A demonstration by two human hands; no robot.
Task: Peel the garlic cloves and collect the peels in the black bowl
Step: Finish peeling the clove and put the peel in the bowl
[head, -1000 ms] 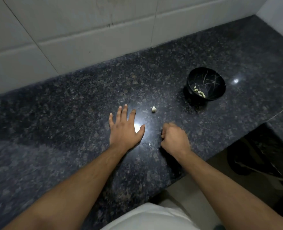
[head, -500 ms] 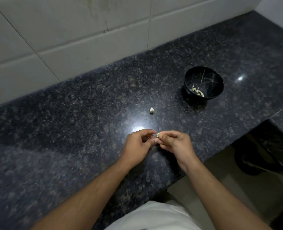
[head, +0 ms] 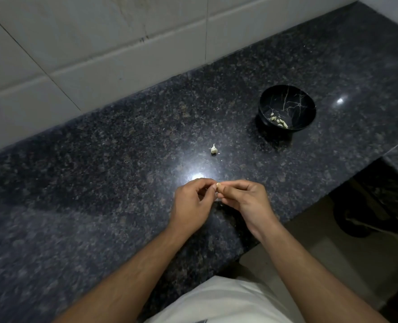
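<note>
A dark speckled granite counter (head: 100,183) runs from the near left to the far right beneath a wall of pale tiles (head: 100,43), a bright spot of lamp glare shining on the polished stone just beyond the hands. At the far right of the counter stands the black bowl (head: 286,107), round and glossy with thin pale veins across its inner wall, and a small heap of whitish-yellow garlic peels (head: 279,121) lies in its near side. Near the counter's front edge the left hand (head: 192,206) and the right hand (head: 244,203) meet fingertip to fingertip, both with fingers curled, together pinching a small pale garlic clove (head: 219,185) of which only a rounded cream-coloured tip shows between the thumbs and forefingers. A second garlic clove (head: 213,149), whitish with a thin pointed wisp of skin at its top, sits alone on the stone between the hands and the bowl, well apart from both. Tiny pale flecks (head: 219,154) lie just beside it.
</note>
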